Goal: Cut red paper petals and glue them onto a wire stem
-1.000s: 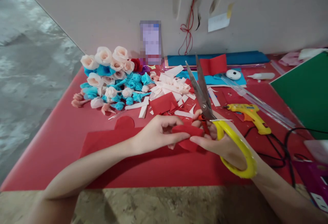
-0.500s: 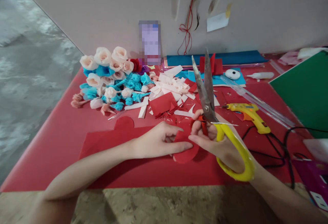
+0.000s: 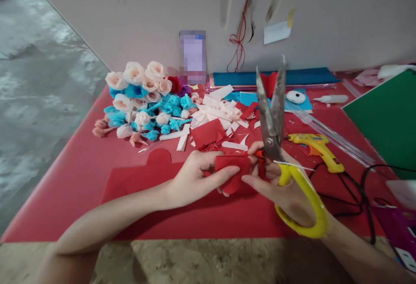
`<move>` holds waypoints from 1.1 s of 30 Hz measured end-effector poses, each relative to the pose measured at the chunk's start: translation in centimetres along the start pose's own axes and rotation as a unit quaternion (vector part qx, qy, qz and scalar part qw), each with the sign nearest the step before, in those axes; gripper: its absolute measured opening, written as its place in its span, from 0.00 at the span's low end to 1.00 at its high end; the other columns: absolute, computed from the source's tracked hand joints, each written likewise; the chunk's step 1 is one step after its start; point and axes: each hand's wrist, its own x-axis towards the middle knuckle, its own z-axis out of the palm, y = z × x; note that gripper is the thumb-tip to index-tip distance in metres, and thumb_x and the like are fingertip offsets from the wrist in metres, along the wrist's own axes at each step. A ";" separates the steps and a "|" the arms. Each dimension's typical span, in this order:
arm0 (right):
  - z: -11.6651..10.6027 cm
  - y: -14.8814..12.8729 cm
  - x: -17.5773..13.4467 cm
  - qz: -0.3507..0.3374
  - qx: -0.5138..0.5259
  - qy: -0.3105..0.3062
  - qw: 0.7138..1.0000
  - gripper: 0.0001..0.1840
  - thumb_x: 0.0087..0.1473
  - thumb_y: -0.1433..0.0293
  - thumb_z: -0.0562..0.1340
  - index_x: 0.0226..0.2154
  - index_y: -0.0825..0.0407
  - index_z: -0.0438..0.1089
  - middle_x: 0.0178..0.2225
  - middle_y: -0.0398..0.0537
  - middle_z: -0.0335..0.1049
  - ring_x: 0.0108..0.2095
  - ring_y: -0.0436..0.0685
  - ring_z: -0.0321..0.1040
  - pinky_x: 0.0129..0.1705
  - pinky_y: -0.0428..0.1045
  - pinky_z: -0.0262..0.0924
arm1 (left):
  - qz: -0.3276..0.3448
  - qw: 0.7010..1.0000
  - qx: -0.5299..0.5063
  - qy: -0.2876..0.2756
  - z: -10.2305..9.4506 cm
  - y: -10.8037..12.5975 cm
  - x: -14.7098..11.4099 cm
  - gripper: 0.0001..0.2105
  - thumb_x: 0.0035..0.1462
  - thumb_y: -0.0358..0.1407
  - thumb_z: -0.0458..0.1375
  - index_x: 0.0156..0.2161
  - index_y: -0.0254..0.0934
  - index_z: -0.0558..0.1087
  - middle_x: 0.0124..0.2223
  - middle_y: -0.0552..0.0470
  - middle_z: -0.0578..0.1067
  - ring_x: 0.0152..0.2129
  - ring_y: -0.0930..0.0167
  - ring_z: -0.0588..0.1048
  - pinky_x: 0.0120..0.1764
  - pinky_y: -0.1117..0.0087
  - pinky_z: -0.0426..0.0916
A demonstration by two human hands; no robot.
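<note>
My left hand [image 3: 203, 173] pinches a piece of red crepe paper [image 3: 232, 173] between thumb and fingers; its lower end is rounded. My right hand [image 3: 276, 180] is closed around scissors [image 3: 273, 128] with yellow handles, their blades parted and pointing up. The right fingertips are close to the paper's right edge; whether they touch it I cannot tell. A small red curl [image 3: 261, 158] shows at the right fingers, its kind unclear. Under the left wrist lies a red sheet [image 3: 136, 178], with a rounded red piece [image 3: 159, 157] at its back edge.
Paper flowers [image 3: 143, 98] are heaped at the back left, beside white and red paper scraps [image 3: 216, 115]. A phone [image 3: 194, 56] leans on the wall. Right of my hands are a yellow glue gun [image 3: 316, 145], black cords [image 3: 360, 193], clear sticks [image 3: 338, 132] and a green board [image 3: 390, 119].
The red paper has turned in my left fingers, so a straight folded top edge now shows. The scissors have shifted slightly right, and their blades have spread wider.
</note>
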 end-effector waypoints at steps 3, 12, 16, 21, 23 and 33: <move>0.1 0.2 -0.3 0.007 -0.009 -0.003 1.000 0.16 0.43 0.75 0.65 0.35 0.46 0.62 0.28 0.36 0.63 0.27 0.42 0.64 0.30 0.35 0.62 | -0.018 1.000 -0.006 -0.025 -0.1 -0.1 0.0 0.11 0.57 0.35 0.52 0.28 0.30 0.70 0.23 0.50 0.74 0.18 0.77 0.71 0.23 0.79 0.67; 0.0 0.4 -0.5 0.010 -0.049 -0.009 0.999 0.05 0.52 0.68 0.58 0.35 0.47 0.61 0.24 0.37 0.61 0.24 0.46 0.62 0.28 0.40 0.61 | -0.038 0.994 -0.015 -0.104 -0.3 0.2 0.0 0.13 0.59 0.35 0.49 0.27 0.31 0.68 0.22 0.51 0.71 0.16 0.78 0.70 0.22 0.79 0.68; 0.2 0.9 -0.7 0.010 -0.085 -0.025 0.996 0.03 0.52 0.67 0.56 0.31 0.49 0.63 0.26 0.42 0.65 0.26 0.49 0.64 0.31 0.43 0.63 | -0.040 0.997 -0.072 0.001 -0.8 0.6 -0.2 0.16 0.59 0.37 0.49 0.24 0.31 0.67 0.20 0.53 0.69 0.14 0.79 0.69 0.20 0.80 0.67; 0.8 2.0 -1.7 0.036 -0.120 -0.055 0.991 0.08 0.53 0.66 0.54 0.37 0.49 0.64 0.31 0.45 0.65 0.29 0.51 0.64 0.33 0.46 0.63 | -0.006 0.989 -0.125 0.076 -1.3 0.3 -0.4 0.16 0.59 0.39 0.51 0.23 0.32 0.66 0.18 0.55 0.69 0.12 0.80 0.68 0.17 0.81 0.65; 1.0 2.2 -2.0 0.027 -0.165 -0.077 0.983 0.09 0.56 0.64 0.52 0.35 0.50 0.63 0.27 0.44 0.64 0.27 0.50 0.62 0.30 0.45 0.61 | 0.003 0.988 -0.126 0.087 -1.4 0.3 -0.4 0.16 0.58 0.39 0.51 0.22 0.32 0.66 0.17 0.55 0.68 0.12 0.80 0.68 0.16 0.81 0.65; 2.1 0.3 -1.9 0.076 -0.169 -0.073 0.980 0.12 0.55 0.64 0.53 0.25 0.51 0.63 0.20 0.44 0.62 0.23 0.51 0.60 0.23 0.44 0.59 | 0.002 0.995 -0.050 0.091 -1.1 0.9 -0.1 0.19 0.57 0.39 0.52 0.18 0.32 0.66 0.14 0.53 0.69 0.11 0.78 0.68 0.18 0.79 0.67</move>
